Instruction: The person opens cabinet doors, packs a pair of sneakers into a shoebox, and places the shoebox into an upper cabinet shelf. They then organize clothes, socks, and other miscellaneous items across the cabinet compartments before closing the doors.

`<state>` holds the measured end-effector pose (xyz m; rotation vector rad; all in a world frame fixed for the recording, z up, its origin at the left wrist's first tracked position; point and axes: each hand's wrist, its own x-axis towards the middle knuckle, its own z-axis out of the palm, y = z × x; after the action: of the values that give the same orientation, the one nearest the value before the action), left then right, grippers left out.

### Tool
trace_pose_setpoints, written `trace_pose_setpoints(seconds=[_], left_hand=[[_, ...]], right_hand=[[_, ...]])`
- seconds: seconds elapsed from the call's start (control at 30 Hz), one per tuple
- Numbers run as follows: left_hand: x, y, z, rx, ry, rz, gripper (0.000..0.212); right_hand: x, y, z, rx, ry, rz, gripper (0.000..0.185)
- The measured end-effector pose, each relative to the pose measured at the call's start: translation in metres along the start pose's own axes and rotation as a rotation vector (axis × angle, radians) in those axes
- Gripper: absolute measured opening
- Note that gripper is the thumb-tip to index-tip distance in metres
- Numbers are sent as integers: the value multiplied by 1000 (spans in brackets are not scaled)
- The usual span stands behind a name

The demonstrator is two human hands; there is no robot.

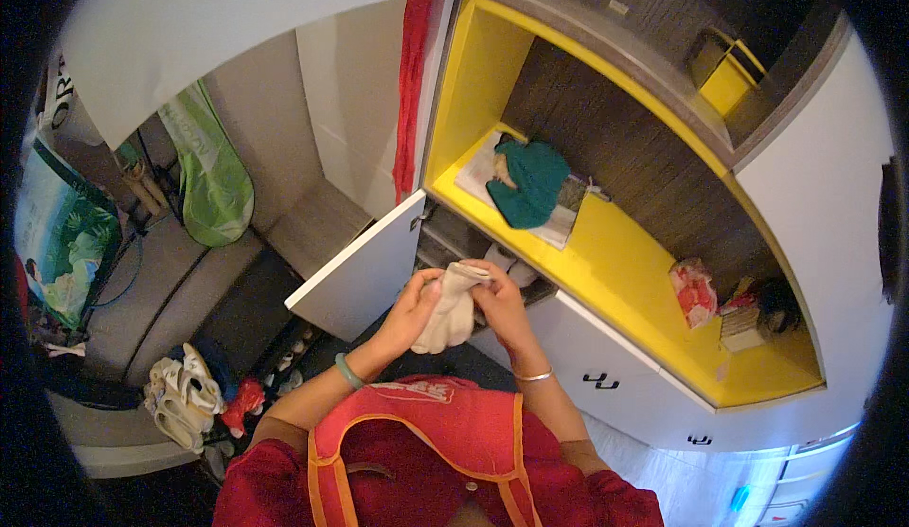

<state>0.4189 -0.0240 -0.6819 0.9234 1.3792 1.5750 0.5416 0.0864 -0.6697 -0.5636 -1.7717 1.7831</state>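
Note:
Between both hands I hold a folded cream-white cloth, which looks like a pair of socks. My left hand grips its left side, and my right hand pinches its upper right corner. Just beyond them, an open low cabinet shows grey shelves with pale items that I cannot make out. Its white door stands swung out to the left of my hands. In the yellow niche above, a dark green cloth lies on a printed sheet.
White shoes are piled at lower left near a red bag. Green bags hang in the tall open compartment on the left. A red and white packet sits in the niche's right part. Closed white cabinet doors run along the right.

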Motion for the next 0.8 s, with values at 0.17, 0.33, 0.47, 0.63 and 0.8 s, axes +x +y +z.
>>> trace_pose_setpoints(seconds=[0.17,0.33,0.47,0.63,0.8], left_hand=[[-34,-2,-5,278,46,65,41],[-41,-7,-24,82,135,-253,33],[-38,-12,-35,-159,121,-269,31],[-26,-12,-39,-446,218,-269,29],[-39,-5,-48,-124,236,-94,44]], right_hand=[[6,19,24,-33,76,109,12],[-4,45,37,19,50,196,21],[-6,57,49,107,159,195,21],[0,47,45,221,248,218,20],[-6,39,53,51,171,159,19]])
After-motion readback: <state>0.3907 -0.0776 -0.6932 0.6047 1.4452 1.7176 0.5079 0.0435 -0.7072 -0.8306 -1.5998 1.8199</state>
